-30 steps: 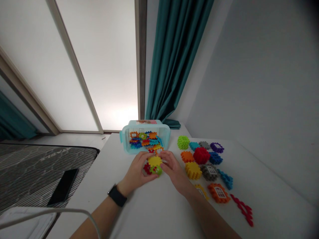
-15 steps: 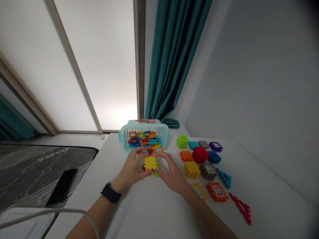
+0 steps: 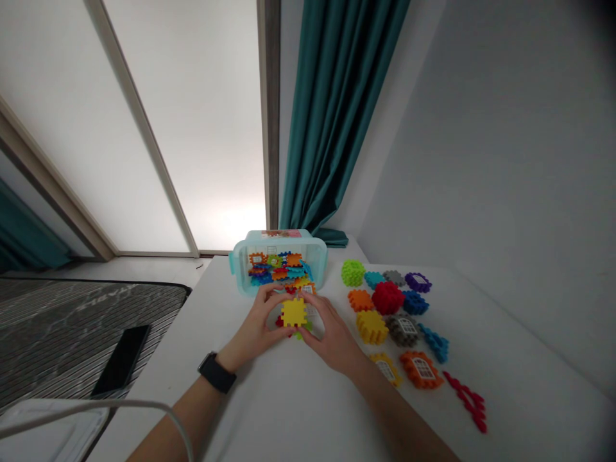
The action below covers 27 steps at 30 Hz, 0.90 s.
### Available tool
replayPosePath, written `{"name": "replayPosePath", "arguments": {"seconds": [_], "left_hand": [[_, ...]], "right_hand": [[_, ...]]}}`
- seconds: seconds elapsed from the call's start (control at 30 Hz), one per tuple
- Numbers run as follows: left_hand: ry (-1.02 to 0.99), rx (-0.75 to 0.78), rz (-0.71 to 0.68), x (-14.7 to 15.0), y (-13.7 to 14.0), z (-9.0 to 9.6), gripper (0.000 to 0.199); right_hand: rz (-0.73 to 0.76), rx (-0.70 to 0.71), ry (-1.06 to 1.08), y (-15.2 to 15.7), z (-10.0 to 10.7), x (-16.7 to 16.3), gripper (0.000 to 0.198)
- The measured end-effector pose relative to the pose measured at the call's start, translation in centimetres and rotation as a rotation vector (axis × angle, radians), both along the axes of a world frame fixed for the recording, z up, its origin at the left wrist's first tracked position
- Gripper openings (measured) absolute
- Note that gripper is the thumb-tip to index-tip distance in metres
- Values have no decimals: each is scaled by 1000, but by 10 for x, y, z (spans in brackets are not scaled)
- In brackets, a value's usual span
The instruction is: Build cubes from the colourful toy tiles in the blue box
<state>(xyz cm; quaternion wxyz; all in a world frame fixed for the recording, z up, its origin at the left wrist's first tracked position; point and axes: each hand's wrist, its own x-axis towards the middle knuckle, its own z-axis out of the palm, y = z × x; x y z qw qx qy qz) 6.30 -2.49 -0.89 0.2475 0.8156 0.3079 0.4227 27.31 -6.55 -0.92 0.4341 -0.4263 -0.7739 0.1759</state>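
Note:
Between my two hands is a yellow square toy building piece with notched edges (image 3: 293,312), its flat face toward me. My left hand (image 3: 264,321) grips its left side with thumb and fingers. On the other side, my right hand (image 3: 326,330) pinches its right edge and corners. Below and behind the yellow piece, parts of a red piece (image 3: 279,322) and a lime green piece (image 3: 304,332) show, mostly covered. Just past my fingertips stands a light blue plastic box (image 3: 319,266) on its side, with several coloured notched pieces (image 3: 279,273) inside.
Sorted notched pieces lie on the white table (image 3: 289,410) at the right: yellow stack (image 3: 371,327), red pile (image 3: 387,298), orange window piece (image 3: 421,369), a red chain (image 3: 466,401). A phone (image 3: 121,360) lies at the left beyond the table edge. A cable (image 3: 120,404) crosses the lower left.
The yellow piece has turned slightly and sits more level and a touch higher between my fingers. Both hands stay on it with small finger shifts.

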Motion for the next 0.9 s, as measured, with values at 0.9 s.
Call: {"name": "replayPosePath", "arguments": {"seconds": [0.9], "left_hand": [[26, 121, 61, 2, 0, 0, 50]], "right_hand": [[2, 44, -48, -3, -1, -4, 70]]}}
